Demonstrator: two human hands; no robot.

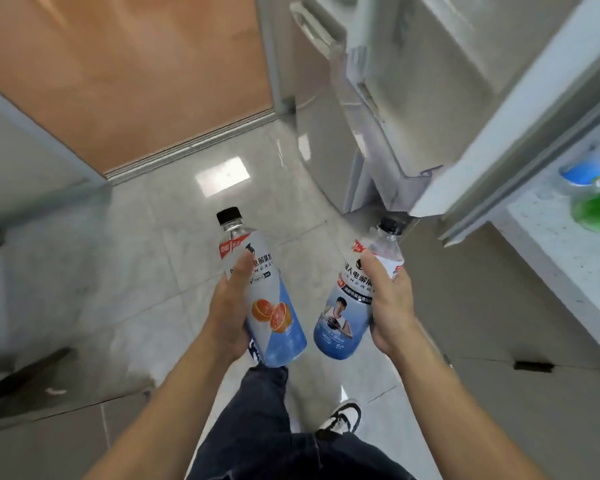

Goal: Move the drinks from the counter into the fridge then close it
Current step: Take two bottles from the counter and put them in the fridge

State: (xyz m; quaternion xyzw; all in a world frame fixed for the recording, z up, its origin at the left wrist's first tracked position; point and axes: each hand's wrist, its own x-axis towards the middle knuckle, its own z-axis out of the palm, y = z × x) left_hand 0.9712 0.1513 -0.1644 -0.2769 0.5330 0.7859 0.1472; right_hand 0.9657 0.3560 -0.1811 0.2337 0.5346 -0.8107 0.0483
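- Left hand (227, 315) grips the grapefruit bottle (264, 299), thumb across the label, black cap tilted toward 11 o'clock.
- Right hand (390, 306) grips the second bottle (350, 306), the one with a player on its label, cap toward 1 o'clock.
- The bottles are near each other but apart, held over the tiled floor (153, 271).
- Fridge (413, 98) stands at 1 o'clock, its door (520, 116) open.
- Counter (551, 244) at 3 o'clock holds a green bottle (596, 209) and a blue item (586, 171).
- A shoe (343, 415) shows at 6 o'clock.
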